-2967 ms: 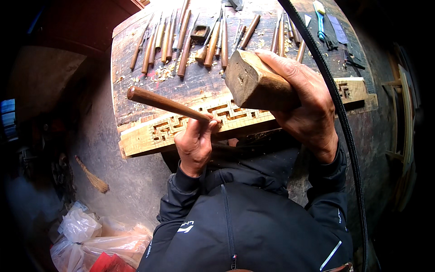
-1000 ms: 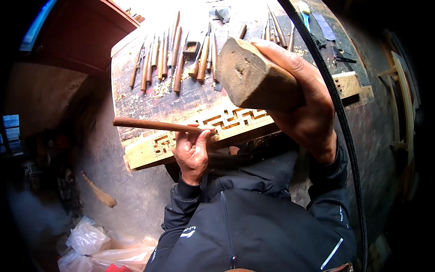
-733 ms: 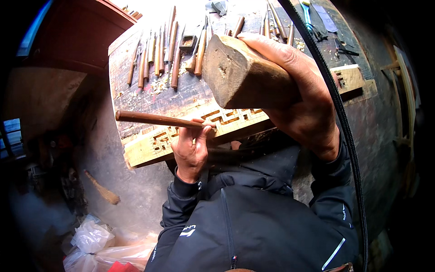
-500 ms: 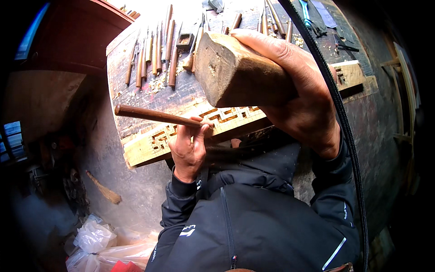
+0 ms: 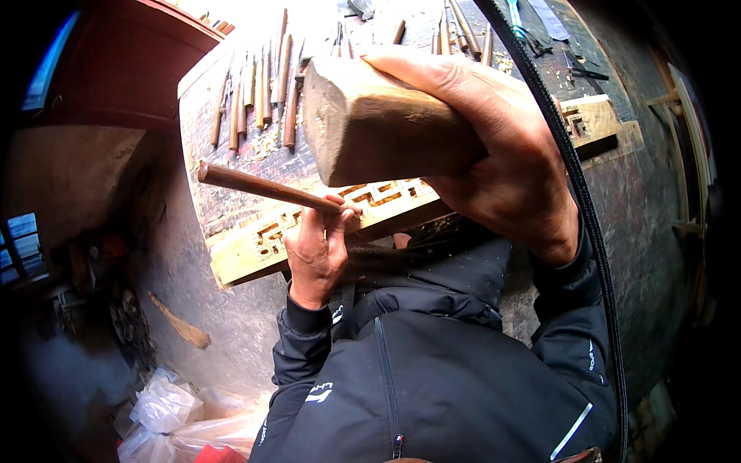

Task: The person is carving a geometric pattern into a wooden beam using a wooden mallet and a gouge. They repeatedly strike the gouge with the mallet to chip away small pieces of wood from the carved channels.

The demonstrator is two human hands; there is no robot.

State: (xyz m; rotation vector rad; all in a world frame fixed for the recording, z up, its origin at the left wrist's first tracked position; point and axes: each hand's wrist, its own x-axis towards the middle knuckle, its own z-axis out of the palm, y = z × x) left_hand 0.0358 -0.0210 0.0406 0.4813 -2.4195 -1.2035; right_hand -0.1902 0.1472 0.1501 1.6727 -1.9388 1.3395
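Note:
My left hand [image 5: 318, 251] pinches a chisel [image 5: 262, 186] low on its brown wooden handle. The handle slants up to the left, and its blade end is hidden by my fingers. Beneath it lies a pale wooden board [image 5: 235, 258] with an angular lattice pattern carved into it. My right hand [image 5: 509, 154] is wrapped round a thick wooden block [image 5: 394, 127], raised above the board and hiding its middle part. The block's broad end faces left, apart from the chisel's handle. Whether the block has a separate handle cannot be seen.
On the dark workbench [image 5: 202, 166], several chisels [image 5: 290, 116] lie in a row at the far side among wood shavings. Blue-handled pliers [image 5: 521, 27] are at the far right. A black cord [image 5: 575, 166] hangs across the view. A small broom [image 5: 181, 322] and plastic bags [image 5: 166, 405] are on the floor.
The block in my right hand has shifted left, nearer the chisel's raised end. The chisel has tilted slightly, its free end now a little higher. My left hand keeps its grip.

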